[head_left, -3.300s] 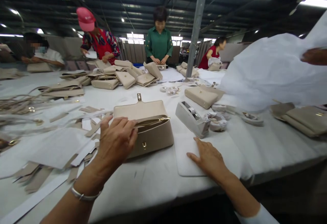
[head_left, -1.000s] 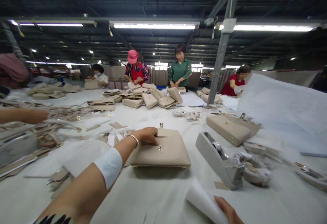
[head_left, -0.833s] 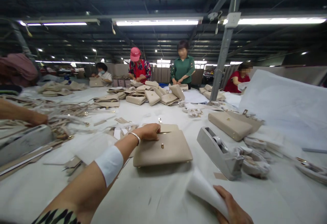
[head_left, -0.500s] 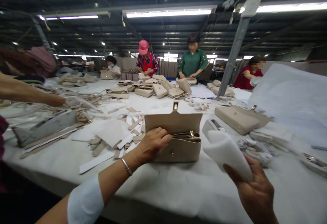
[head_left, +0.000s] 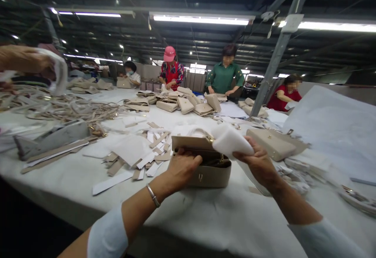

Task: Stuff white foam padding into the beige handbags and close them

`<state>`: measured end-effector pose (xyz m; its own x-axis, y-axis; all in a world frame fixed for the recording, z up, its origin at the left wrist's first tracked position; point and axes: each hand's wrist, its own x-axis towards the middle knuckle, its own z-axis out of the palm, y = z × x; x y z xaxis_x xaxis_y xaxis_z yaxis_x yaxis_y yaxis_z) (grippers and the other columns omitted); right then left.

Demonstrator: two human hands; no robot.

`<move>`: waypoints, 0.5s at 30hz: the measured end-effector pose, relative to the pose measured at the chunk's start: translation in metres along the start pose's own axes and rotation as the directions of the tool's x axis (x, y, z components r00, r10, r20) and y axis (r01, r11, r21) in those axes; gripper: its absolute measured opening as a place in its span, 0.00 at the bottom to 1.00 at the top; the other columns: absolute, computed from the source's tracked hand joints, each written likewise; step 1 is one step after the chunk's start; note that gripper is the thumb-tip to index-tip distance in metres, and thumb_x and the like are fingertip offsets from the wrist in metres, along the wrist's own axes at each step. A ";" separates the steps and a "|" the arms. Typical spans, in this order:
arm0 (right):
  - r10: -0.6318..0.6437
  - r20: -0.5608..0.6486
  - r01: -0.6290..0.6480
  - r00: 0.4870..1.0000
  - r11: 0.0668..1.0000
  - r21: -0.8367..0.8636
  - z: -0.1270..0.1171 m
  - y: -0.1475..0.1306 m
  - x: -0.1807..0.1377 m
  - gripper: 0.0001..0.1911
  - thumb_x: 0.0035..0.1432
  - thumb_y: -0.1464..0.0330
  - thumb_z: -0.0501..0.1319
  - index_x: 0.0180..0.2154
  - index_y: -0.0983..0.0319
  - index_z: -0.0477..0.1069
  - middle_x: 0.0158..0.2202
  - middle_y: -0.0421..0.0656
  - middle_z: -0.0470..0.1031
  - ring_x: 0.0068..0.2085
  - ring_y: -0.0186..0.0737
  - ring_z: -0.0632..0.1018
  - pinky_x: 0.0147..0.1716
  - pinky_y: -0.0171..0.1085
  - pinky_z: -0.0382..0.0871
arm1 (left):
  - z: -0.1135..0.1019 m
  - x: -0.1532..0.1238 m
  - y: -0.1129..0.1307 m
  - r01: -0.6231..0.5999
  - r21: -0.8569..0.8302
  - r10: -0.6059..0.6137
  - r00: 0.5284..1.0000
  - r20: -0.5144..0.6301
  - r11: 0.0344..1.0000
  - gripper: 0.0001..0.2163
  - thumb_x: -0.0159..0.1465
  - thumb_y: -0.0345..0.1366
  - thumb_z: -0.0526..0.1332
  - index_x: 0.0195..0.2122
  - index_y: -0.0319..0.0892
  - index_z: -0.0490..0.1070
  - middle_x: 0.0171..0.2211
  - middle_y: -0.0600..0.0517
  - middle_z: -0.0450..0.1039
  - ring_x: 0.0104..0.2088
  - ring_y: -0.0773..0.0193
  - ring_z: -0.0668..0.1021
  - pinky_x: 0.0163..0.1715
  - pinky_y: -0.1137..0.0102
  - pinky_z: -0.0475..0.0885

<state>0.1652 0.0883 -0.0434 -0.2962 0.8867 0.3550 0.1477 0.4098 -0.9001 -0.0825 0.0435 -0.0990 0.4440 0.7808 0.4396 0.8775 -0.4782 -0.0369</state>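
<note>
A beige handbag [head_left: 209, 175] stands upright on the white table [head_left: 205, 218] in front of me, its mouth open. My left hand [head_left: 182, 168] grips the bag's near left rim and holds it open. My right hand [head_left: 257, 164] is closed on a folded white foam sheet [head_left: 230, 142], whose end sits at the bag's opening, over the flap [head_left: 190, 142].
Beige offcuts and white paper strips [head_left: 138, 158] lie left of the bag. A second beige bag [head_left: 273, 144] and a large white sheet [head_left: 331, 128] are at right. More bags [head_left: 188, 103] are piled at the far side, where several people work. Another person's hand [head_left: 26, 60] is at far left.
My right hand picked the white foam sheet off the table and carried it to the bag's mouth. My left hand stood the bag up and opened it.
</note>
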 end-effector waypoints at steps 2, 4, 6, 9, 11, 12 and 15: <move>-0.086 -0.109 0.064 0.990 0.980 -0.189 0.006 0.004 0.021 0.23 0.48 0.64 0.66 0.46 0.60 0.66 0.35 0.40 0.70 0.35 0.40 0.70 0.34 0.36 0.64 | 0.002 -0.008 0.004 -0.051 -0.059 0.048 0.998 -0.048 0.997 0.09 0.58 0.26 0.54 0.38 0.42 0.68 0.32 0.50 0.72 0.36 0.60 0.71 0.43 0.62 0.62; -0.146 -0.097 0.093 0.984 0.904 -0.418 0.018 0.011 0.038 0.20 0.49 0.66 0.63 0.46 0.61 0.66 0.36 0.41 0.71 0.35 0.41 0.71 0.36 0.37 0.64 | 0.004 -0.018 0.008 -0.100 -0.104 0.090 0.991 -0.098 0.990 0.10 0.60 0.26 0.53 0.41 0.43 0.68 0.31 0.51 0.71 0.35 0.61 0.71 0.42 0.63 0.61; -0.138 -0.013 0.101 0.990 0.780 -0.617 0.031 0.020 0.050 0.20 0.51 0.68 0.59 0.48 0.61 0.66 0.36 0.42 0.73 0.35 0.43 0.72 0.37 0.38 0.63 | 0.006 -0.025 0.009 -0.140 -0.103 0.127 0.985 -0.119 0.985 0.12 0.61 0.27 0.52 0.44 0.44 0.69 0.31 0.51 0.70 0.34 0.62 0.70 0.41 0.63 0.61; -0.052 0.074 0.090 0.996 0.627 -0.774 0.043 0.033 0.057 0.20 0.53 0.70 0.57 0.50 0.60 0.64 0.36 0.44 0.74 0.35 0.44 0.73 0.37 0.38 0.62 | 0.009 -0.032 0.008 -0.165 -0.072 0.150 0.973 -0.176 0.984 0.14 0.63 0.28 0.52 0.49 0.45 0.68 0.34 0.49 0.71 0.36 0.61 0.70 0.41 0.62 0.62; -0.025 0.070 0.071 0.997 0.617 -0.784 0.044 0.039 0.059 0.20 0.52 0.70 0.57 0.49 0.60 0.64 0.37 0.44 0.74 0.37 0.44 0.73 0.37 0.37 0.62 | 0.012 -0.033 0.006 -0.173 -0.054 0.153 0.952 -0.266 0.983 0.15 0.64 0.28 0.52 0.51 0.45 0.67 0.38 0.48 0.71 0.38 0.60 0.70 0.43 0.61 0.62; -0.021 0.058 0.059 0.998 0.624 -0.779 0.043 0.041 0.059 0.19 0.52 0.70 0.57 0.48 0.60 0.64 0.37 0.44 0.74 0.37 0.44 0.73 0.37 0.36 0.62 | 0.014 -0.032 0.005 -0.182 -0.046 0.158 0.934 -0.320 0.982 0.16 0.64 0.28 0.53 0.51 0.45 0.67 0.40 0.48 0.71 0.39 0.60 0.70 0.45 0.61 0.63; -0.017 0.034 0.037 0.999 0.644 -0.764 0.038 0.045 0.059 0.20 0.52 0.69 0.58 0.49 0.59 0.64 0.37 0.43 0.74 0.37 0.44 0.74 0.37 0.36 0.62 | 0.021 -0.029 0.007 -0.184 -0.022 0.153 0.869 -0.471 0.983 0.15 0.63 0.28 0.54 0.49 0.45 0.69 0.42 0.47 0.71 0.43 0.59 0.70 0.47 0.59 0.63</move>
<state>0.1184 0.1506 -0.0726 -0.3303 0.8719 0.3614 0.8052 0.4601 -0.3741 -0.0857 0.0258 -0.1307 0.4341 0.4161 0.7990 0.7764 -0.6226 -0.0976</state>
